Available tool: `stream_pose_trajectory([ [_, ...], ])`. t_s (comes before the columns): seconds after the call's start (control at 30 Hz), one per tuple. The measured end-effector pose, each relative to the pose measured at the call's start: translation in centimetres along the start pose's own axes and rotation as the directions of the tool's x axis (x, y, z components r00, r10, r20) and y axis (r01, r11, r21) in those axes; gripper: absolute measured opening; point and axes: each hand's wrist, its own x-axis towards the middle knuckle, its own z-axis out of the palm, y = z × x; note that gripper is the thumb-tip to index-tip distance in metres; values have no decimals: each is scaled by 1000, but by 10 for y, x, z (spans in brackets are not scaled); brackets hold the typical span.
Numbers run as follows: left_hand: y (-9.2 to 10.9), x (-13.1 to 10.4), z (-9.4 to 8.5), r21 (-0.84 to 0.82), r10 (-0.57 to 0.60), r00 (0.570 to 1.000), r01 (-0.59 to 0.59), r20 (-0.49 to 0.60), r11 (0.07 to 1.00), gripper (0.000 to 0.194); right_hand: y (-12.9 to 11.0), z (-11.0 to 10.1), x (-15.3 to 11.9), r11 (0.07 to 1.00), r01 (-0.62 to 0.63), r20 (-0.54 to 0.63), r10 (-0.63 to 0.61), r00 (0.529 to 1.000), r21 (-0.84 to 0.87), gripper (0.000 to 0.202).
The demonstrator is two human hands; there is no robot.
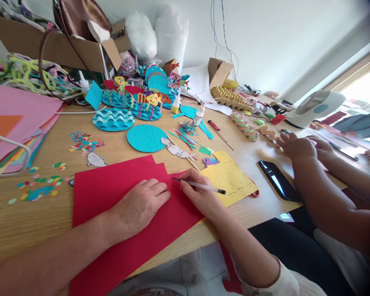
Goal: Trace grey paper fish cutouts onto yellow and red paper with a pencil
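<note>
A large sheet of red paper (111, 193) lies in front of me, its upper edge cut in steps. My left hand (143, 205) rests flat on it, fingers slightly bent, with nothing in them. In my right hand (200, 193) is a pen (209, 188), gripped between thumb and fingers, its tip touching the red paper near the top edge. Beside that hand lies yellow paper (239, 181) with small drawn marks, partly under the red sheet. Just beyond are paper fish cutouts (96, 160) and a blue cardboard oval (146, 138).
Colored paper dots (43, 189) are scattered at the left. Glue bottles (198, 115) and finished blue fish decorations (144, 109) stand farther back. A black phone (279, 181) lies at the right, near a co-worker's hands (297, 146). Stacked paper (21, 119) sits far left.
</note>
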Motion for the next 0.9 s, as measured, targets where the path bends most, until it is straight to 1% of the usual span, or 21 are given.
stream_pose_trajectory([
  [0.13, 0, -1, 1, -6, -6, 1000, 6, 1, 1000, 26, -2, -2, -1, 1000, 16, -7, -16, 1000, -10, 9],
  [0.5, 0, 1, 0, -5, 1, 1000, -1, -5, 1000, 25, -1, -4, -3, 993, 1, 14, -3, 1000, 115, 9],
  [0.67, 1, 2, 0, -1, -4, 1000, 4, 0, 1000, 26, -1, -5, -4, 994, -15, 0, 15, 1000, 107, 8],
  [0.9, 1, 0, -1, 1, -8, 1000, 8, 2, 1000, 27, 2, 0, -2, 999, -22, 4, 21, 1000, 44, 5],
])
